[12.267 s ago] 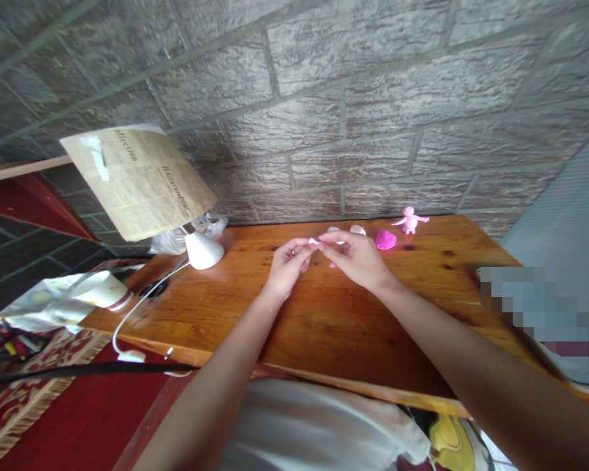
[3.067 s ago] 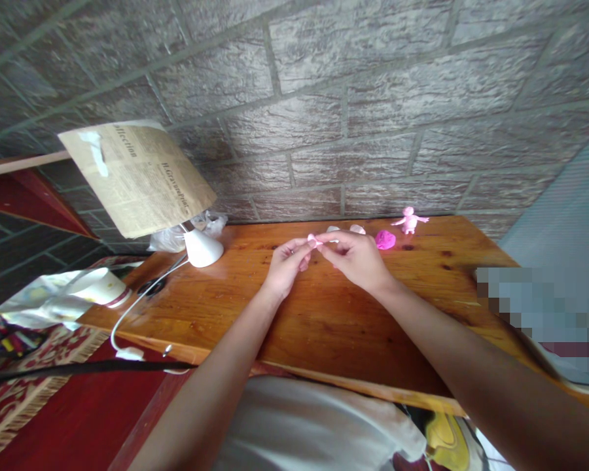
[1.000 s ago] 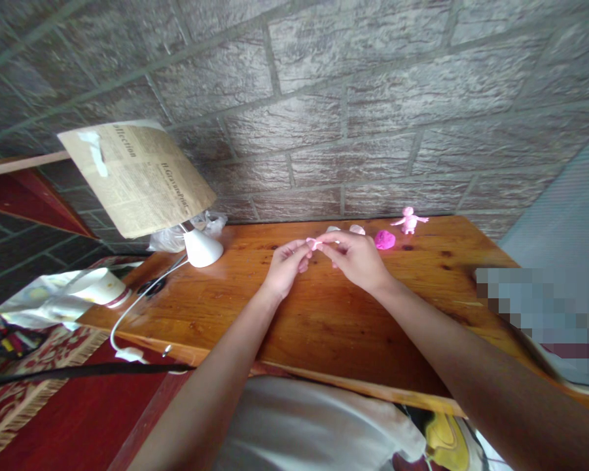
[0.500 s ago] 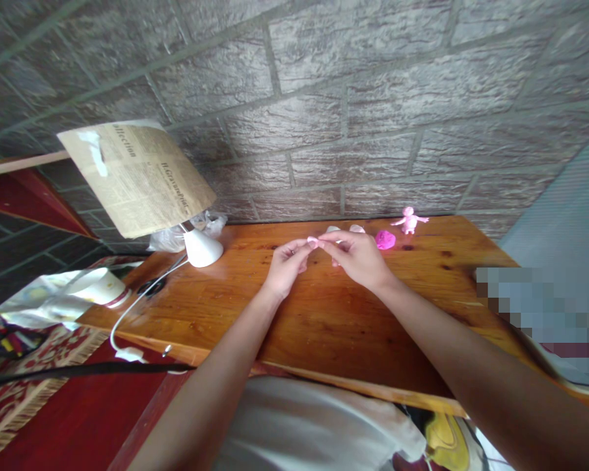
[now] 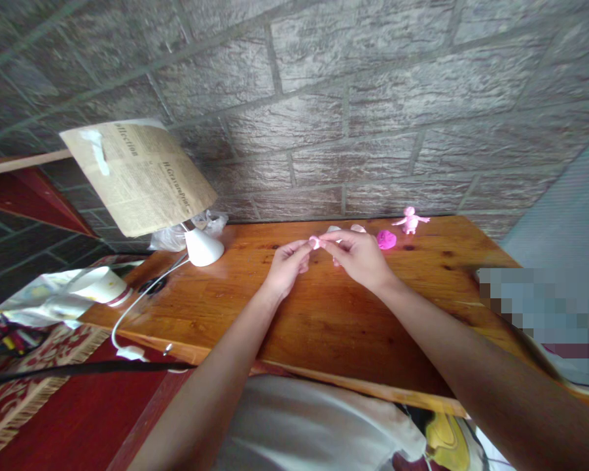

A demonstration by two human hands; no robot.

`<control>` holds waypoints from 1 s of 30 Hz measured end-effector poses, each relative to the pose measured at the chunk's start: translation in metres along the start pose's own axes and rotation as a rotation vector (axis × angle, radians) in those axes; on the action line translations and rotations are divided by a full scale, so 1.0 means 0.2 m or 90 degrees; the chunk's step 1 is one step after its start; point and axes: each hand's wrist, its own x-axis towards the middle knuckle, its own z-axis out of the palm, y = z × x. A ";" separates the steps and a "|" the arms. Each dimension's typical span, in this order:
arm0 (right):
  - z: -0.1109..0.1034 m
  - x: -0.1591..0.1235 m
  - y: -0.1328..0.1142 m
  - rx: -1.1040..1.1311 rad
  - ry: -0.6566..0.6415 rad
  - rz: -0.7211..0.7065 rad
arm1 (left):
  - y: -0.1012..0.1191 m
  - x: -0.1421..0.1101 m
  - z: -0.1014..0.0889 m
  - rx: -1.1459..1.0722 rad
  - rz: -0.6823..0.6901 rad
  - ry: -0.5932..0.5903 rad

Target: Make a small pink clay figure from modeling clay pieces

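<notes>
Between my fingertips is a small piece of pale pink modelling clay (image 5: 315, 242), held just above the wooden table. My left hand (image 5: 288, 263) pinches it from the left, thumb and forefinger closed on it. From the other side my right hand (image 5: 356, 256) grips it with thumb and forefinger. Behind the right hand, partly hidden, are pale lumps (image 5: 358, 228). A bright pink lump of clay (image 5: 386, 240) lies just right of that hand. Farther right stands a light pink clay figure (image 5: 410, 221) with arms spread, near the wall.
A lamp (image 5: 203, 248) with a newsprint shade stands at the left on the wooden table (image 5: 334, 333), its white cord hanging over the front edge. Dark scissors (image 5: 153, 285) and a paper cup (image 5: 101, 286) are at the left end. A stone-patterned wall (image 5: 314, 124) rises behind.
The pale pink clay piece looks turned slightly between my fingertips, showing more of a rounded face. Both hands stay in nearly the same place.
</notes>
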 end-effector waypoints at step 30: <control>-0.01 0.03 0.03 0.206 0.012 0.175 | 0.03 0.00 -0.01 -0.096 -0.077 -0.063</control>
